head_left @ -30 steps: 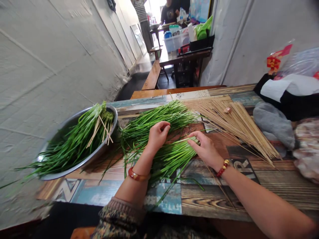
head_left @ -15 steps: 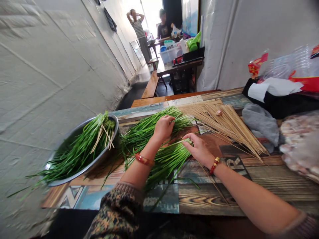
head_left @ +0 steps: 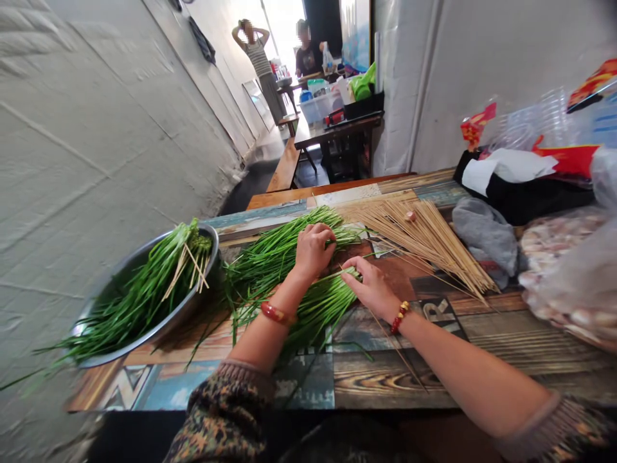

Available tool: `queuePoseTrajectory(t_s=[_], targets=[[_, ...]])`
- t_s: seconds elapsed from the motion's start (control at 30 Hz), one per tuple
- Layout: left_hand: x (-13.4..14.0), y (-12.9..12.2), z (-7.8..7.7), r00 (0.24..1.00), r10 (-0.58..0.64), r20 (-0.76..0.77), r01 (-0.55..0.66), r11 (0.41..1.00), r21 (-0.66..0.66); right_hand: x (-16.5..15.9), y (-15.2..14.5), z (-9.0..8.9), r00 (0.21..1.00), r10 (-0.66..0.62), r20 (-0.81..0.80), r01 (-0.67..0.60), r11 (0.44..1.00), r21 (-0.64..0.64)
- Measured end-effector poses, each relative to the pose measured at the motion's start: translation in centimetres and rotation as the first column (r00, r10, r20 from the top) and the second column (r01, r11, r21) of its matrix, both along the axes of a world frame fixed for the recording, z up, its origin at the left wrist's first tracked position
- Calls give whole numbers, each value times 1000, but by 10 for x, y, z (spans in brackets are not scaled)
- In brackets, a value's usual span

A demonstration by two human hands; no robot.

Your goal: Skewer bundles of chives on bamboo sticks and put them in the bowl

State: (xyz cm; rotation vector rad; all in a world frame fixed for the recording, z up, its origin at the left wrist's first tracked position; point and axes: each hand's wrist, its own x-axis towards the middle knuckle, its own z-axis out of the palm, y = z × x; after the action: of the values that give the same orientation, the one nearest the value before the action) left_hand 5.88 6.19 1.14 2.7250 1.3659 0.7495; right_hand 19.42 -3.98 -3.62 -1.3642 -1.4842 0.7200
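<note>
Long green chives lie on the table in two groups, a far pile [head_left: 270, 252] and a nearer bunch [head_left: 325, 308]. My left hand [head_left: 313, 249] is at the right part of the far pile, its fingers curled down and pinched on chive stalks, the fingertips partly hidden. At the pale cut ends of the nearer bunch, my right hand [head_left: 370, 288] curves its fingers and thumb around the stalks. A thin bamboo skewer [head_left: 398, 350] slants out from below my right hand toward the table's front edge. More skewers [head_left: 448, 247] lie fanned out farther right.
A metal basin [head_left: 144, 341] at the left holds chives with skewers through their ends. Right of the skewers are a grey plastic bag [head_left: 484, 238] and a clear bag of what looks like garlic [head_left: 563, 276]. Two people are in the background, beyond another table [head_left: 332, 132].
The whole view has shifted slightly, so things sit farther left. Both hands stay at the chives with little change of pose.
</note>
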Motion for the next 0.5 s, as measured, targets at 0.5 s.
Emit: queuePoseTrajectory(t_s=[0.5], targets=[[-33,-33,14,983,-46,180,58,996,-61,-1,-5,4,1000,-27,-7,27,999,32]])
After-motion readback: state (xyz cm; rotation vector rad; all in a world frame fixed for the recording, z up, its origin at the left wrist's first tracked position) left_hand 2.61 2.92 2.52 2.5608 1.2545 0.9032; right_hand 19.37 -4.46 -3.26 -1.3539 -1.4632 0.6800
